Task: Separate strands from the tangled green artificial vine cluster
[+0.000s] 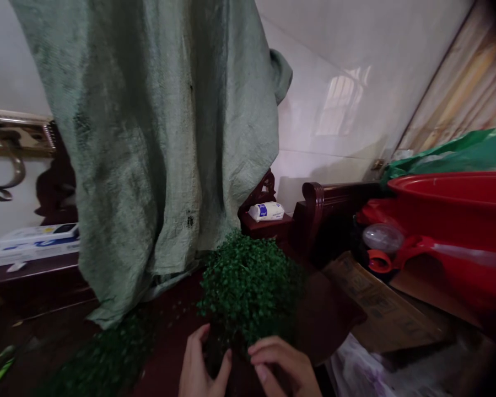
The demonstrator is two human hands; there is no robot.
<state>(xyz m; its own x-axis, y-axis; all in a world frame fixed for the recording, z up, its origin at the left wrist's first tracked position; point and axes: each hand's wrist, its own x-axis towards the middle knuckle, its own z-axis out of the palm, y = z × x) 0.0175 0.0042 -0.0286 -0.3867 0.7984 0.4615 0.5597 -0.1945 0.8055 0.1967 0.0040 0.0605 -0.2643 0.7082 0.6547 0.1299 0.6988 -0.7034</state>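
Observation:
A rounded heap of small dark green sprigs (252, 281) sits on the dark red wooden surface (169, 347). My left hand (204, 364) is just in front of the heap's near edge, thumb and fingers apart, with nothing seen between them. To its right, my right hand (283, 364) is beside the same edge, its fingers curled and its thumb near the fingertips; whether anything small is held there is hidden. A second, darker patch of green sprigs (103, 358) lies at the lower left.
A large grey-green woven cloth (149, 138) hangs behind the heap. A white tissue pack (267, 211) rests on a wooden ledge. Boxes (37, 242) sit at the left. On the right are a red tub (458, 220), flattened cardboard (384, 309) and a plastic bag (355, 369).

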